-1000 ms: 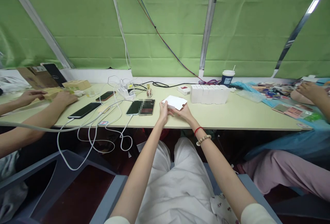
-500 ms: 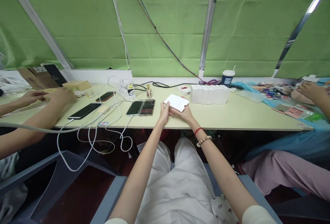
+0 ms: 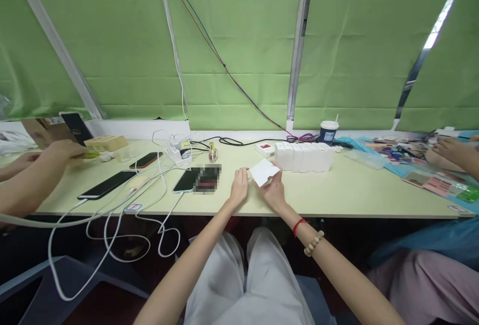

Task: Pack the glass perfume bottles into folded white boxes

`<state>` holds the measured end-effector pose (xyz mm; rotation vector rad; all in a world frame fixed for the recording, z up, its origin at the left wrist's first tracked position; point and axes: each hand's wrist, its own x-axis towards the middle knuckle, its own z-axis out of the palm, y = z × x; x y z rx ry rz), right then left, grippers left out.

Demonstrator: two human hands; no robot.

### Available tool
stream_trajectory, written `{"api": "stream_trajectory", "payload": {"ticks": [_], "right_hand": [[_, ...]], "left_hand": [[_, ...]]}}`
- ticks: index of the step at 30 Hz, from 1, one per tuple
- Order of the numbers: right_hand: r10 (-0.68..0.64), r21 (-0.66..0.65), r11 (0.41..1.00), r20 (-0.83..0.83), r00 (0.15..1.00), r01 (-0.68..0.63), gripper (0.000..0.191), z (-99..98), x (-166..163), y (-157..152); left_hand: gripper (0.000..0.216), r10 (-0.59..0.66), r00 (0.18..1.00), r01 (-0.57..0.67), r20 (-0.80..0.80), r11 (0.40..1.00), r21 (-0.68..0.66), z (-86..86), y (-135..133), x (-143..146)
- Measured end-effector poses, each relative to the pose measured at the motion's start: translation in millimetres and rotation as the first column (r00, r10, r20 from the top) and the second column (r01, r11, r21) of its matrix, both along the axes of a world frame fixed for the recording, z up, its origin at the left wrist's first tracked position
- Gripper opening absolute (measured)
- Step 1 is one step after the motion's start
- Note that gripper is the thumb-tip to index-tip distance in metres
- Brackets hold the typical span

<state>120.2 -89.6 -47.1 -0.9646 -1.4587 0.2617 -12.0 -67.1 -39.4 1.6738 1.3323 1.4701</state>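
Note:
My right hand (image 3: 274,191) pinches a small white flat card or box blank (image 3: 264,172) above the pale green table (image 3: 337,190), near its front edge. My left hand (image 3: 239,188) sits just left of it, fingers curled, touching the white piece's left side. Behind the white piece stands a row of several white boxes (image 3: 304,156). A dark phone (image 3: 197,179) lies left of my left hand. My right wrist wears a red string and a bead bracelet.
White charging cables (image 3: 112,210) hang over the table's front left. Two more phones (image 3: 107,184) lie left, by another person's arm (image 3: 30,185). A paper cup (image 3: 328,131) stands at the back. Another person's hand (image 3: 451,150) works among coloured items at right.
The view has tilted up, so the table sits lower in frame. The white piece now looks smaller and more folded, held mostly by my right hand. The left neighbour's hands moved left.

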Motion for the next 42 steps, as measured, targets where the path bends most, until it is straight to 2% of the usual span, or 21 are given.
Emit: {"api": "stream_trajectory", "payload": {"ticks": [3,5,8,10,14,16,22,27,32,36,38,42], "right_hand": [[0.005,0.107,0.994,0.234,0.972,-0.031,0.072,-3.1,16.7,-8.3],[0.008,0.168,0.983,0.327,0.945,-0.067,0.067,-5.7,30.7,-12.1],[0.028,0.176,0.979,0.399,0.916,-0.106,0.063,-9.8,51.0,-14.5],[0.031,0.136,0.987,0.373,0.927,-0.088,0.063,-11.3,60.5,-14.4],[0.042,-0.036,0.999,0.187,0.981,-0.036,0.072,-10.4,65.8,-13.8],[0.046,-0.07,0.997,0.152,0.987,-0.036,0.073,-9.9,63.6,-14.8],[0.047,0.082,0.993,0.385,0.922,-0.085,0.054,-15.9,54.8,-21.2],[-0.013,0.114,0.993,0.35,0.937,-0.028,0.058,-19.2,53.5,-17.3],[-0.067,0.116,0.993,0.354,0.933,0.027,0.069,-19.5,56.5,-12.7],[-0.02,0.108,0.994,0.356,0.934,-0.019,0.062,-19.7,59.3,-13.9],[0.022,0.091,0.994,0.344,0.939,-0.056,0.057,-20.8,61.1,-14.0],[0.093,0.024,0.994,0.346,0.934,-0.108,0.062,-23.7,62.6,-10.4]], "left_hand": [[0.032,0.037,0.957,-0.02,-0.289,0.998,0.062,2.5,11.6,3.3],[0.035,0.022,0.907,-0.003,-0.42,0.999,0.047,3.4,22.1,6.0],[0.036,-0.007,0.812,0.041,-0.584,0.998,0.044,2.3,41.0,9.9],[0.033,-0.018,0.736,0.073,-0.677,0.996,0.053,0.0,54.3,12.8],[0.037,-0.05,0.649,0.11,-0.759,0.994,0.028,-4.8,76.5,21.0],[0.041,-0.074,0.615,0.138,-0.785,0.99,0.014,-4.9,84.2,26.4],[0.057,-0.127,0.499,0.205,-0.857,0.978,-0.025,1.6,107.2,42.3],[0.064,-0.067,0.511,0.136,-0.857,0.991,0.003,2.9,135.6,47.6],[0.06,-0.092,0.539,0.171,-0.837,0.985,0.002,0.9,147.1,45.0],[0.056,-0.056,0.581,0.132,-0.812,0.991,0.026,-1.4,134.7,36.4],[0.053,-0.02,0.578,0.123,-0.816,0.99,0.063,-2.6,122.7,29.9],[0.047,0.105,0.54,0.097,-0.835,0.978,0.186,-3.2,95.8,15.4]]}}
